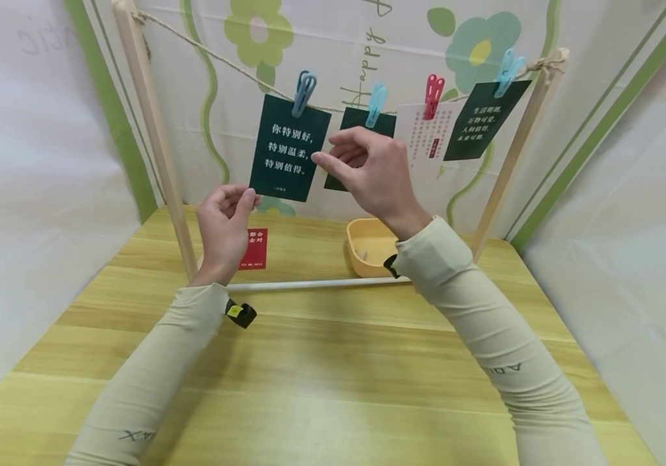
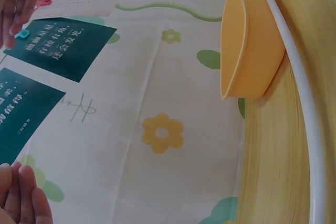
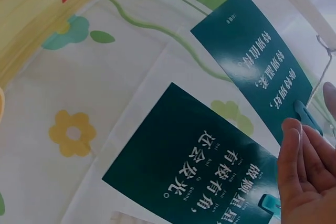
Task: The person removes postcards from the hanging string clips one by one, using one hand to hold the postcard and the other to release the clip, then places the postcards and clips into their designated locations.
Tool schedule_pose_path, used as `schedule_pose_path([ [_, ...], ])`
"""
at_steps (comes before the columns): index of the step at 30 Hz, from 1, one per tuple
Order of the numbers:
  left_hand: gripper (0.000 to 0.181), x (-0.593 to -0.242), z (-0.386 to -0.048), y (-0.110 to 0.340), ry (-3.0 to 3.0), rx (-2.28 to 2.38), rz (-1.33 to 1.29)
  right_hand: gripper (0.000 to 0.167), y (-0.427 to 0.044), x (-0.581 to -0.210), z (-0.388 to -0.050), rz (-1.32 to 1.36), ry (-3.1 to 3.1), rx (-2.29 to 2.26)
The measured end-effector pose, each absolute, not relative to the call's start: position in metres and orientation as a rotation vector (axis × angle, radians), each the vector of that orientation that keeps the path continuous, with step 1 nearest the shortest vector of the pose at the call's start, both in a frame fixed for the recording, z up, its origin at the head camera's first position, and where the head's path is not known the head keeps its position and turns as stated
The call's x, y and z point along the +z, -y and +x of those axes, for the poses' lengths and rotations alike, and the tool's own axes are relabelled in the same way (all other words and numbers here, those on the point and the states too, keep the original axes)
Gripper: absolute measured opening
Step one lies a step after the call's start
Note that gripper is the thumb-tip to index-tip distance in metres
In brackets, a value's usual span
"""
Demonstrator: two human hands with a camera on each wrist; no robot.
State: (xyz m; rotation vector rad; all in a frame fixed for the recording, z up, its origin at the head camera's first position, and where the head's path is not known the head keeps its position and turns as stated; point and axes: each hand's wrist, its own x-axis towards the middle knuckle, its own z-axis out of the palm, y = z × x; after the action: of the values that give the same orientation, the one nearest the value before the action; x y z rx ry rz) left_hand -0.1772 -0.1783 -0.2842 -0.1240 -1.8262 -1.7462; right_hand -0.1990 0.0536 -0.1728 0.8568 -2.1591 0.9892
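Note:
A dark green card [image 1: 288, 149] with white Chinese lettering hangs from the twine under a grey-blue clothespin [image 1: 304, 94]. My left hand [image 1: 224, 223] pinches its lower left corner between thumb and fingers. Beside the card's right edge is my right hand [image 1: 376, 171], its fingers loosely bent and nothing visible in them. That hand partly covers a second green card [image 1: 385, 121] under a light blue clothespin [image 1: 376, 103] in the head view; the right wrist view shows more of this second card [image 3: 184, 156].
Farther right hang a pale card [image 1: 417, 139] with a red clothespin [image 1: 434, 96] and another green card [image 1: 484, 123]. Wooden posts [image 1: 149, 116] hold the twine [image 1: 216, 55]. Below are a yellow basket [image 1: 358, 266], a red card [image 1: 257, 252] and a white rod [image 1: 309, 284].

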Motion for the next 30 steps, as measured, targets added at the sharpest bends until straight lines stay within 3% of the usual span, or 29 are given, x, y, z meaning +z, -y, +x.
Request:
schedule_pose_path([
  [30,0.032,-0.283,-0.175,0.182,1.825,-1.735,-0.174,0.049,-0.039,-0.125,-0.199,0.773,2.218,0.861],
])
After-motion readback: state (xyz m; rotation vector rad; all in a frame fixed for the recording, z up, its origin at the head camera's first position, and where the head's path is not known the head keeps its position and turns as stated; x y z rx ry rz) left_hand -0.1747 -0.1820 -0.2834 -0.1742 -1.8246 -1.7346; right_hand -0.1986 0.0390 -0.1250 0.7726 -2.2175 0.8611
